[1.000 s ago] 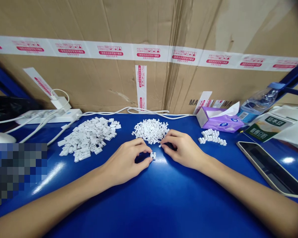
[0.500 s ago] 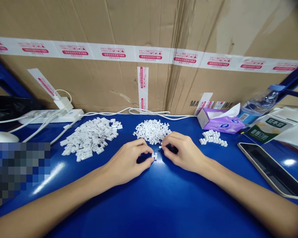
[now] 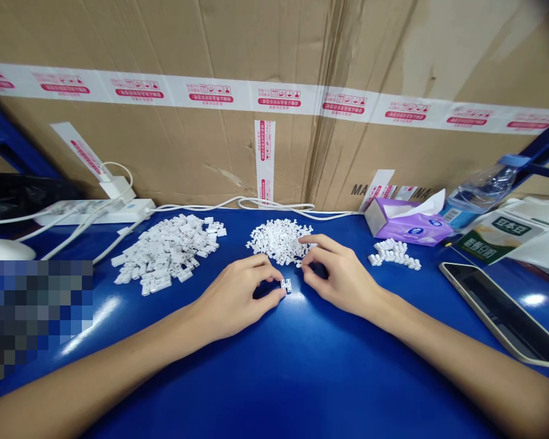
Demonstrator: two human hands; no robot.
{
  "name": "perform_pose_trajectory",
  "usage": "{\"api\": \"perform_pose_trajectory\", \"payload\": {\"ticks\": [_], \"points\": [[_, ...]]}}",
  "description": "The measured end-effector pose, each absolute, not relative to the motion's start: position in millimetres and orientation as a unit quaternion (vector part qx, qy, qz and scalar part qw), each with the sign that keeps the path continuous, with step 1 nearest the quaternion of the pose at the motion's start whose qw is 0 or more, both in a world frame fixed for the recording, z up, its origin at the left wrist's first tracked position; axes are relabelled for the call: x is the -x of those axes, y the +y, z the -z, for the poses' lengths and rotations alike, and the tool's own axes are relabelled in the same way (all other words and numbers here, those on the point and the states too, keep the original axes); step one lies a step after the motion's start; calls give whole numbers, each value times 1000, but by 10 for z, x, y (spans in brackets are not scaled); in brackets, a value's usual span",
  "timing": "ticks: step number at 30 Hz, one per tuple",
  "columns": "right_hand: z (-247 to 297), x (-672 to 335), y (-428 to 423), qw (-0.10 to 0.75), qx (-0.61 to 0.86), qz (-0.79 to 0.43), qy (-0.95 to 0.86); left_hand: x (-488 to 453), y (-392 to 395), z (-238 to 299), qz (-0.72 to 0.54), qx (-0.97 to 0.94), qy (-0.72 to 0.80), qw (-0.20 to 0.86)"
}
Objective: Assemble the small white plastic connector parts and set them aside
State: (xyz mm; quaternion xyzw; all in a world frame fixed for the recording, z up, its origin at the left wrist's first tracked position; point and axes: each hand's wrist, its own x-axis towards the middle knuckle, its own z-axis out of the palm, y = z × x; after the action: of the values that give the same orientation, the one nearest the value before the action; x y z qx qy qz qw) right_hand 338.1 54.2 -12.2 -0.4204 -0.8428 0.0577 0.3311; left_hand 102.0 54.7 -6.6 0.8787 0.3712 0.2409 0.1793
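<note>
My left hand [image 3: 235, 299] rests on the blue table [image 3: 274, 378] and pinches a small white plastic connector block [image 3: 286, 285] between thumb and forefinger. My right hand [image 3: 338, 274] lies just right of it, fingers curled, its fingertips at the near edge of the middle pile of tiny white plastic pieces [image 3: 279, 239]. Whether it holds a piece is hidden. A larger pile of flat white blocks [image 3: 165, 253] lies to the left. A short row of white assembled parts [image 3: 393, 254] lies to the right.
A taped cardboard wall [image 3: 274, 103] closes the back. A power strip with white cables [image 3: 96, 210] sits back left, a white mouse [image 3: 2, 250] at the left edge. Tissue pack [image 3: 407, 221], water bottle [image 3: 480, 190], paper carton [image 3: 498, 235] and a phone [image 3: 503, 311] are on the right.
My right hand's fingers have lifted from beside the block and reached up to the near edge of the middle pile. My left hand keeps holding the block in place.
</note>
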Motion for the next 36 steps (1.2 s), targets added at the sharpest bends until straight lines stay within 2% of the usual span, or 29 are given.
{"api": "perform_pose_trajectory", "payload": {"ticks": [5,16,22,28,36], "points": [[117,-3400,581,342,430,-23,-835,-1022,551,65,-242,-879,371,179],[121,-3414,601,304,469,-64,-827,-1011,550,76,-240,-882,366,176],[92,-3417,585,356,440,-55,-823,-1018,550,72,-239,-882,367,174],[72,-3389,532,355,365,-124,-852,-1006,550,73,-240,-883,363,176],[18,-3322,429,307,353,-168,-868,-1008,548,88,-242,-882,362,179]]}}
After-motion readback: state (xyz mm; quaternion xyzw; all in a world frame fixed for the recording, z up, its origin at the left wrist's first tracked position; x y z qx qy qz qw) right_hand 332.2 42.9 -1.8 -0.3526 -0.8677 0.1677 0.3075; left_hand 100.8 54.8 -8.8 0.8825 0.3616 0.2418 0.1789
